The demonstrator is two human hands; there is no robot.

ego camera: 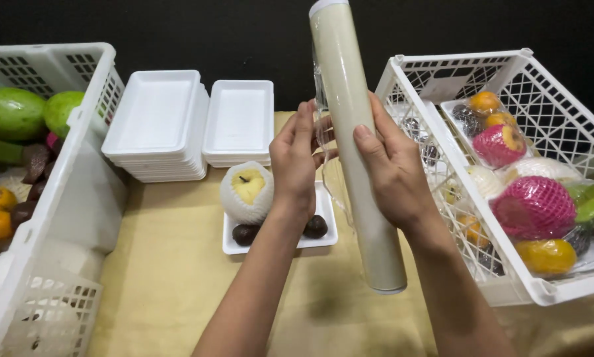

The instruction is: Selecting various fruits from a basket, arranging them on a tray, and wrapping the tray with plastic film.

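Both hands (343,158) grip a long, pale beige cling-film roll (350,99), its clear film peeling loose.

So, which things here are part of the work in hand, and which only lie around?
In use:
- roll of cling film, gripped by right hand
- left hand, at the film's loose edge
- small tray with netted apple

Lying about:
- stacked white trays
- left crate
- right crate

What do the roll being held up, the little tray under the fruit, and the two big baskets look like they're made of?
The roll, gripped by the right hand, looks like clear plastic film on a pale core: a glossy loose edge hangs by the left hand. The small tray seems white foam, matte and thin-walled. The baskets look like rigid moulded white plastic lattice.
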